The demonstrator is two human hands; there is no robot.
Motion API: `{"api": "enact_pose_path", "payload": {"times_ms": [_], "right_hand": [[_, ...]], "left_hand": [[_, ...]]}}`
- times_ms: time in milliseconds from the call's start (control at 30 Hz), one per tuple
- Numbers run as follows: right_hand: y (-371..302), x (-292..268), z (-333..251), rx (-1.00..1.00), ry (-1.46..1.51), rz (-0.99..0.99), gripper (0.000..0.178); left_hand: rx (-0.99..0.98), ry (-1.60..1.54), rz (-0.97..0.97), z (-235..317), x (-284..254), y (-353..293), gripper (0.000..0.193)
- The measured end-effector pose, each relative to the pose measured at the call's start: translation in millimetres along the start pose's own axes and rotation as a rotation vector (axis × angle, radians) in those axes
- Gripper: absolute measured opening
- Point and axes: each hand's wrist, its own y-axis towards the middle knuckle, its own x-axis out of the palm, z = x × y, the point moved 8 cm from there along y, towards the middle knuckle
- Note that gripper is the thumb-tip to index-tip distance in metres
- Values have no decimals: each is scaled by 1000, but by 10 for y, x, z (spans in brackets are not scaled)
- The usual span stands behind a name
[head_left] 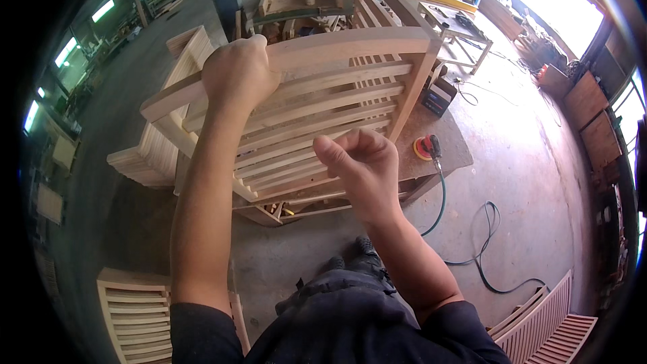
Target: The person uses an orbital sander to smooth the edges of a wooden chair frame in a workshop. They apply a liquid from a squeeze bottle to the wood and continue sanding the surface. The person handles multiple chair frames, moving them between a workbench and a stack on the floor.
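Note:
A pale wooden slatted bench frame (350, 42) stands on a worn workbench (441, 136) in front of me. My left hand (241, 71) is wrapped over its curved top rail, left of the middle. In front of the lower slats hangs my right hand (364, 168), its fingers curled in and the thumb pressed toward them. Whatever those fingers hold, if anything, is hidden. To the right of that hand, a red and black orbital sander (426, 147) lies on the workbench.
A green air hose (443, 205) drops from the sander and loops across the floor. Stacked wooden parts (151, 152) stand at the left. Slatted wooden pieces sit at lower left (138, 317) and lower right (546, 330). A dark box (439, 97) is beyond the frame.

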Motion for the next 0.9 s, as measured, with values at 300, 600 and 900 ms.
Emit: {"api": "enact_pose_path", "payload": {"times_ms": [300,600,900], "right_hand": [[32,-56,97,28,-20,-11,45],[142,-479,-150,-138,-275,102,43],[1392,-1726,-730,-529,-336,420,33]], "left_hand": [[5,13,-4,-17,27,14,18],[-4,7,43,51,-59,24,15],[-51,43,17,-21,-72,57,14]]}}
